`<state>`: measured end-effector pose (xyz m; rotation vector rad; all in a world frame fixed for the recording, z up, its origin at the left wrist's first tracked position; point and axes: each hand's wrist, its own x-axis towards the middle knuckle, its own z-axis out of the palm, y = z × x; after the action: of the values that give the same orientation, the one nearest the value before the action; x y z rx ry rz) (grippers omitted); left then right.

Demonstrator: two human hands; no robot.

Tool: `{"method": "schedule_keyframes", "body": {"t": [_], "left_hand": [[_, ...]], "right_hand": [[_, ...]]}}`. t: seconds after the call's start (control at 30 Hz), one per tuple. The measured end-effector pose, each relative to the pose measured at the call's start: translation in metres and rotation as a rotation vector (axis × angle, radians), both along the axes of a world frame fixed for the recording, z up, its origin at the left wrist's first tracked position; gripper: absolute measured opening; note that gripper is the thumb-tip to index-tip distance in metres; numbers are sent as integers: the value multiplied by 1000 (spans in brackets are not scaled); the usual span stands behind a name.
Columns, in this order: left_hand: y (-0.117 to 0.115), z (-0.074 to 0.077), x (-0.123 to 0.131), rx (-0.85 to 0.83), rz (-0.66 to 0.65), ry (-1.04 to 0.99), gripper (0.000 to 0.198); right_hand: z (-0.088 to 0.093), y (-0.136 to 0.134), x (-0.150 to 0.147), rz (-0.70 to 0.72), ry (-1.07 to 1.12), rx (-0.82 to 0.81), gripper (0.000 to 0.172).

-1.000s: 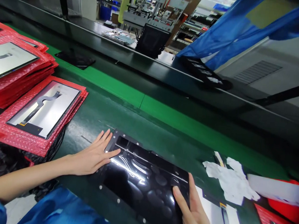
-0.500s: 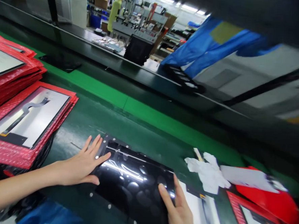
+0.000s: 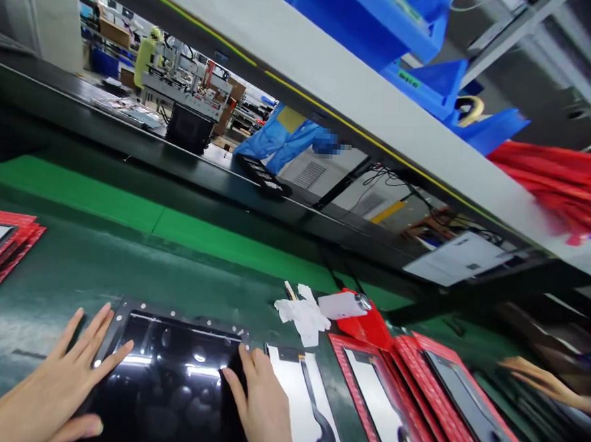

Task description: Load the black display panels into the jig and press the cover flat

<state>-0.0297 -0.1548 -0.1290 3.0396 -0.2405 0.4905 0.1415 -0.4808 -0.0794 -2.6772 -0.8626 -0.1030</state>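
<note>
A glossy black screen panel [image 3: 175, 387] lies over a dark plate [image 3: 174, 316] with round white dots along its edges. At the plate's left edge my left hand [image 3: 52, 383] is open, its fingers spread and its forefinger reaching over the border. My right hand [image 3: 267, 406] grips the panel's right edge near the far corner, thumb on top; its lower fingers are hidden. The front of the panel runs out of view. Just right of that hand lies a white-backed panel [image 3: 290, 381] with a dark ribbon cable.
Red bubble-wrap sleeves with panels are stacked at left [image 3: 24, 244] and right [image 3: 430, 389]. Crumpled white tissue [image 3: 304, 315] sits by a red sheet [image 3: 363, 328]. Another person's hand [image 3: 541, 379] appears at far right. A shelf [image 3: 267, 32] with blue bins hangs overhead.
The view has swung right, bringing the shelf and another person's hand into sight. The panel's far edge now lies closer in line with the plate. Both hands stay at its sides.
</note>
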Motion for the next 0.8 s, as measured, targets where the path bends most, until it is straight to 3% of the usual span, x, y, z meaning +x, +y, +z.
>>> {"method": "schedule_keyframes", "body": {"t": [0.17, 0.27, 0.5, 0.67, 0.8], "left_hand": [[-2, 4, 3, 16, 5, -9, 76], [-8, 10, 15, 23, 83, -42, 66], [-20, 15, 35, -34, 138, -50, 81], [-20, 11, 33, -65, 148, -61, 87], [-17, 12, 34, -130, 107, -44, 91]], "right_hand": [[21, -10, 44, 38, 294, 91, 37], [23, -11, 72, 48, 509, 175, 36], [11, -1, 110, 56, 822, 124, 32], [16, 9, 130, 73, 991, 41, 40], [22, 17, 140, 77, 1009, -76, 33]]}}
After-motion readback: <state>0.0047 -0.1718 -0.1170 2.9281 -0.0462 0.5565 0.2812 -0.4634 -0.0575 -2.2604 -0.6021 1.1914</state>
